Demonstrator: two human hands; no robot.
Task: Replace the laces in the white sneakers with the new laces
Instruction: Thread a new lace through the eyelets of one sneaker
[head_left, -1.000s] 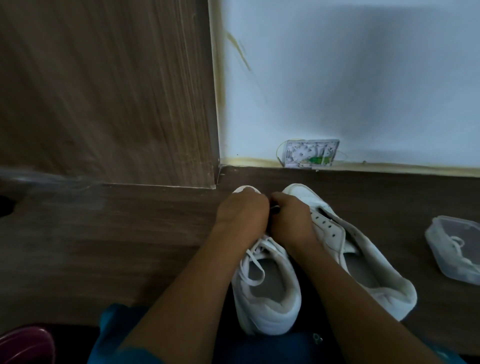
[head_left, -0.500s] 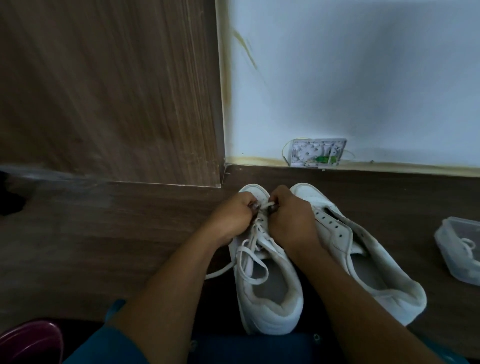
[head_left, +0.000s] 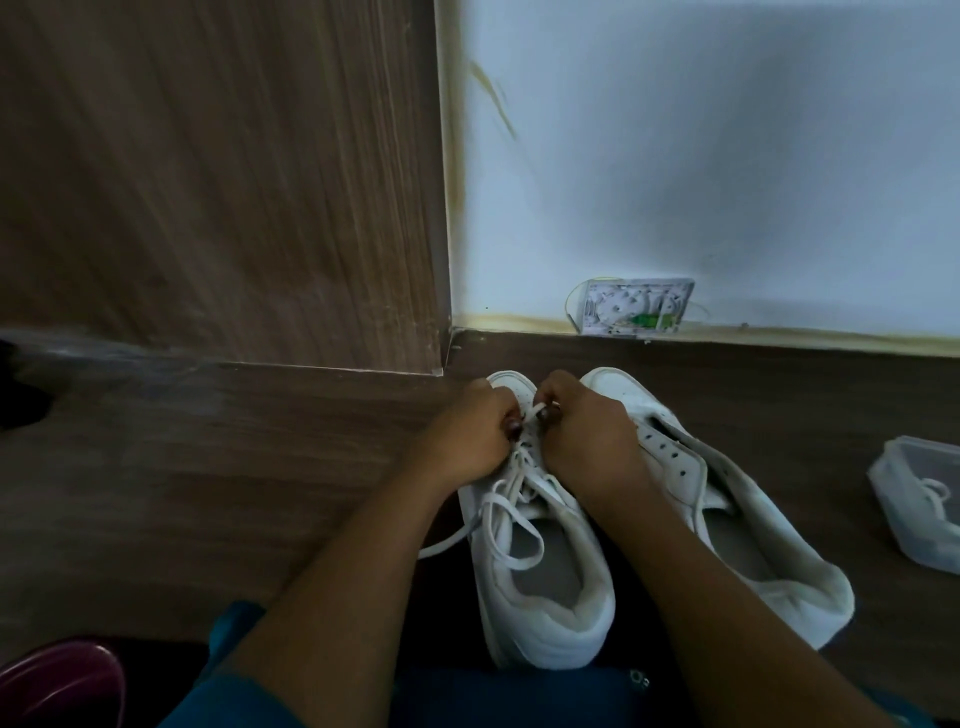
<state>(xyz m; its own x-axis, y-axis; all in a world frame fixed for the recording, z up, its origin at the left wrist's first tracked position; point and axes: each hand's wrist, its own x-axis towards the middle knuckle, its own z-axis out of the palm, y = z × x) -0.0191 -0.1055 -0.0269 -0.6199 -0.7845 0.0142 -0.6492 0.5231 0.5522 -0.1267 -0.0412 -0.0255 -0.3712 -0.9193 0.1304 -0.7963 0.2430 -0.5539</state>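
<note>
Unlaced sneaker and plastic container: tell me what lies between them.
Only bare dark wooden floor separates the unlaced sneaker from the plastic container, as the head view shows; the two lie apart.

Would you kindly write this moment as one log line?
left hand: pinches lace; right hand: pinches lace; laced sneaker: between forearms; unlaced sneaker: beside it; container: second lace inside

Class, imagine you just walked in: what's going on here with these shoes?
A person's left hand and right hand pinch the white lace near the toe of a laced white sneaker. The second white sneaker, beside it, has empty eyelets. A clear plastic tub further right holds a spare white lace.
</note>
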